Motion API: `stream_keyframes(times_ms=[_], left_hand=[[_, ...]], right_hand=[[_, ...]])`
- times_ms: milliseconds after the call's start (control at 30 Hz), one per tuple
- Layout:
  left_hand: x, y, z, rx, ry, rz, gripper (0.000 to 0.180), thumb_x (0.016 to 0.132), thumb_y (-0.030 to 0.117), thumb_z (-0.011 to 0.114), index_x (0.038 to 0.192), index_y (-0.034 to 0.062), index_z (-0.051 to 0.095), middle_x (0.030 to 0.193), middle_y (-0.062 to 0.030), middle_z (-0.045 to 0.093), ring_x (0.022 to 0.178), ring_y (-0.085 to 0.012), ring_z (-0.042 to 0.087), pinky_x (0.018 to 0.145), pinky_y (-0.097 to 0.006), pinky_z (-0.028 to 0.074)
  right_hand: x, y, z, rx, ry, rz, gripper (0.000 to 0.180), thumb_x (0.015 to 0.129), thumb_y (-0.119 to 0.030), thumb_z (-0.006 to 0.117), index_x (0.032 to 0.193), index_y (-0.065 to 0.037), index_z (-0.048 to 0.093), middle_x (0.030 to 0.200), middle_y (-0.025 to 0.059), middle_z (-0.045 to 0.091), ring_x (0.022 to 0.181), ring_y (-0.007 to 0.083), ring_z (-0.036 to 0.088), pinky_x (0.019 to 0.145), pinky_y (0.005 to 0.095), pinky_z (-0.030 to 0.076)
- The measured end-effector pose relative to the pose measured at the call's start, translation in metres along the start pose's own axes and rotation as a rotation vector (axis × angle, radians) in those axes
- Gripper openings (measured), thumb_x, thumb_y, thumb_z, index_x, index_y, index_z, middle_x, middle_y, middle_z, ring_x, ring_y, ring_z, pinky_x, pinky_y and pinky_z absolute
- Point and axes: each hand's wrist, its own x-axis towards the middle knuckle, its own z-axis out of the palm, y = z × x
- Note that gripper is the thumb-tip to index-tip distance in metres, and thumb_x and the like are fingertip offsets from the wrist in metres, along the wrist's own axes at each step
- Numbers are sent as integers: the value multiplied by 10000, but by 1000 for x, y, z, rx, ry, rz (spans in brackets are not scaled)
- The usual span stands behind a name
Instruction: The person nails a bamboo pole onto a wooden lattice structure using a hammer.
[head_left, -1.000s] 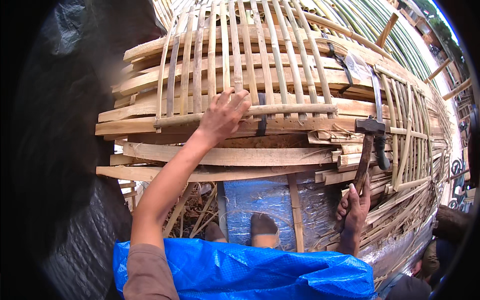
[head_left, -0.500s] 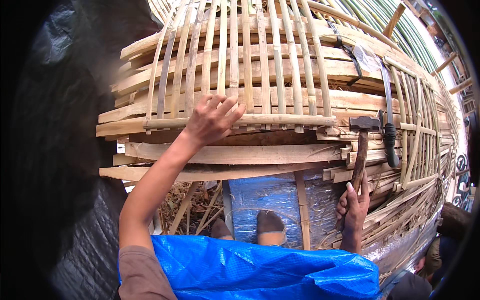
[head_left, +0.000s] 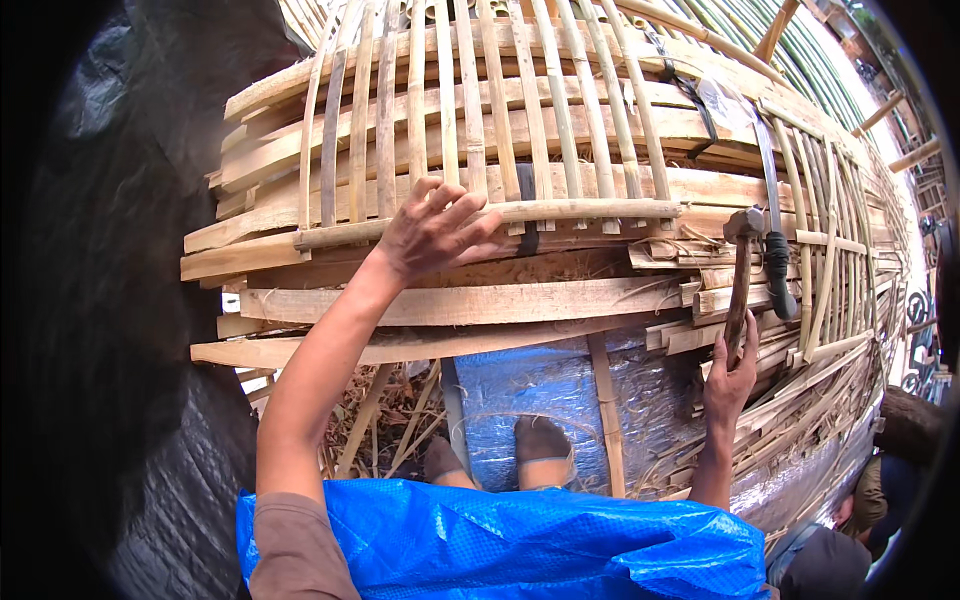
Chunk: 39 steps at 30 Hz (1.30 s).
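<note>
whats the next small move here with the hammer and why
Probably swing the hammer over toward the crosspiece beside the left hand. The right hand holds it upright by the handle, head raised and off to the right, touching no slat, while the left hand rests spread on the crosspiece as if steadying it. No nail is visible, so the exact spot is unclear.

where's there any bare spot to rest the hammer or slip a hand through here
Bare room: the flat wooden planks below the left hand, and the blue tarp patch by the feet. Hands could slip through gaps in the upright bamboo slats. It is crowded around the right hand and wooden-handled hammer, among loose splints.
</note>
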Motion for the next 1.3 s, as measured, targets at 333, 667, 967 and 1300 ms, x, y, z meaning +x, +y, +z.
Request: stream_keyframes(times_ms=[333,667,967,1300], left_hand=[[-13,-9,-45,-164,-187,-472,443,830,402,752,1114,71,676,1102,-93,647,1018,-264,602,909,-402,431],[-52,-21,-62,66,-97,-705,446,842,435,736,1152,122,663,1193,-88,619,1139,-294,553,968,-423,420],[-105,-85,-69,-367,97,-1546,588,885,462,698,1246,32,525,1043,-148,628,908,-250,603,851,-378,489],[-92,-120,-59,-564,20,-1761,501,947,494,601,949,-6,635,683,-25,554,555,-112,521,535,-282,444]], right_hand=[[-1,13,5,-368,1,-86,455,966,-118,592,1406,-83,484,1134,199,624,1025,372,619,868,453,483],[0,6,-1,-393,-15,-142,471,925,-167,651,1366,-72,515,1084,173,591,968,360,608,855,456,480],[14,-11,-8,-510,-81,-207,522,876,-238,707,1347,-84,540,1156,176,572,1072,355,544,957,467,417],[199,-62,103,-186,-407,-158,578,966,-487,559,1256,12,594,1152,278,648,1063,402,639,936,457,483]])
